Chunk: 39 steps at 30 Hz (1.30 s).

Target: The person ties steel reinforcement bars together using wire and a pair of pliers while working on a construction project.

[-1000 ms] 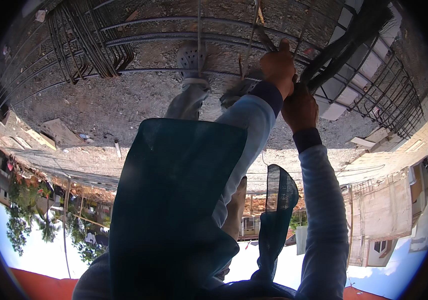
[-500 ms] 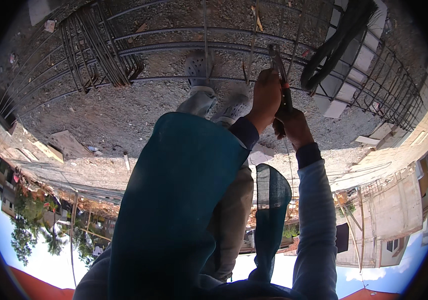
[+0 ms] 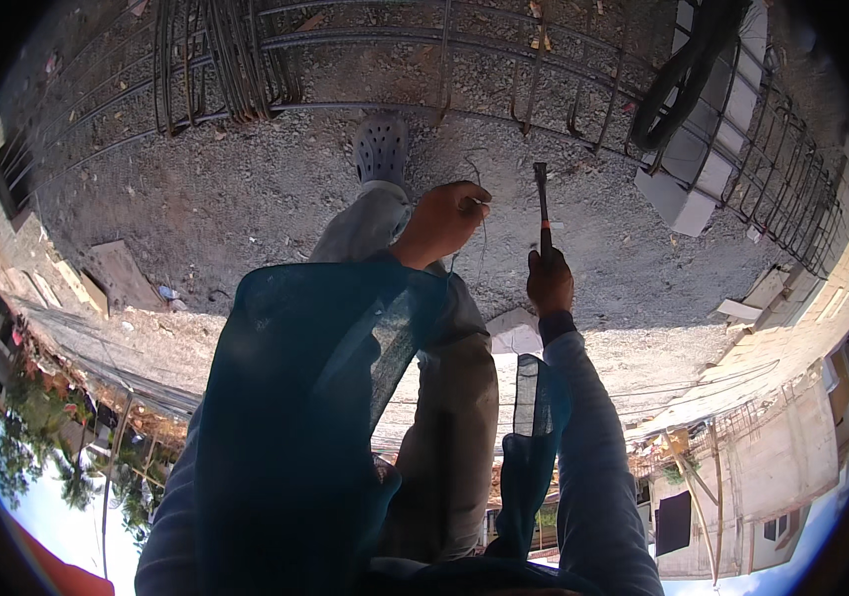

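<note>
L hand (image 3: 441,221) grip pinches thin wire (image 3: 485,228) near the leg, strand count unclear, prob. to control its loose end. R hand (image 3: 550,283) grip's clenched round 1 pincer-type tool (image 3: 545,214) over gravel (image 3: 276,214), by the handle, prob. so its head's free. Also 1 clog (image 3: 381,149), 1 dark looped bundle (image 3: 705,55) on rebar (image 3: 343,104); bars approx. uncountable.

I've got the rebar cage (image 3: 446,45) running across the far side, bent bars (image 3: 236,60) bunched over its left stretch, a bundle (image 3: 717,35) over its right. Nearer me, left hand's (image 3: 444,221) behind and right of the shoe (image 3: 381,149); the tool's (image 3: 544,207) further right, in the right hand (image 3: 550,282).
</note>
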### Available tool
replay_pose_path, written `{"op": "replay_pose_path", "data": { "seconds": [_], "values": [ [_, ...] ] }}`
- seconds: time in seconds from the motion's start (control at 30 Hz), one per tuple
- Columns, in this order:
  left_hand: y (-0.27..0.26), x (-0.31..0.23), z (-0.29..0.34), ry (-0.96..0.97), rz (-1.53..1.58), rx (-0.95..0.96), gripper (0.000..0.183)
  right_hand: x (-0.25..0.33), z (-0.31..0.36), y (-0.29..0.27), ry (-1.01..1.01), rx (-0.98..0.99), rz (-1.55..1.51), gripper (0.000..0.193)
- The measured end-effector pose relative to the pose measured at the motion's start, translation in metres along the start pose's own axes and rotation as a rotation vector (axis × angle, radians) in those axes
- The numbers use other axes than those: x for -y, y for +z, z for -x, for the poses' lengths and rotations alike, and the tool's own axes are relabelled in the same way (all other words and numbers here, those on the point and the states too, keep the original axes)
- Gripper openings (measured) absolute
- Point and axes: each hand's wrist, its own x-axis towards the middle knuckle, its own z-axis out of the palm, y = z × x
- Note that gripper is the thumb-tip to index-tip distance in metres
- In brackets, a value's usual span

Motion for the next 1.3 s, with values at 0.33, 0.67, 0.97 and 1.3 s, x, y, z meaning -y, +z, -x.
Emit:
{"op": "replay_pose_path", "data": {
  "seconds": [0.33,0.67,0.97,1.3],
  "values": [
    [-0.057,0.063,-0.064,0.219,-0.199,0.126,0.022,0.001,-0.101,0.096,-0.241,-0.708,0.203,0.042],
    [-0.119,0.058,-0.113,1.471,-0.775,-0.151,0.032,0.084,-0.173,0.156,-0.329,-0.521,-0.262,0.044],
    [-0.093,0.025,-0.127,0.754,-1.005,-0.071,0.071,0.039,-0.189,0.159,-0.265,-0.470,-0.112,0.039],
    [-0.095,0.026,-0.122,0.698,-1.045,-0.103,0.067,0.031,-0.204,0.162,-0.267,-0.588,-0.183,0.021]
  ]
}}
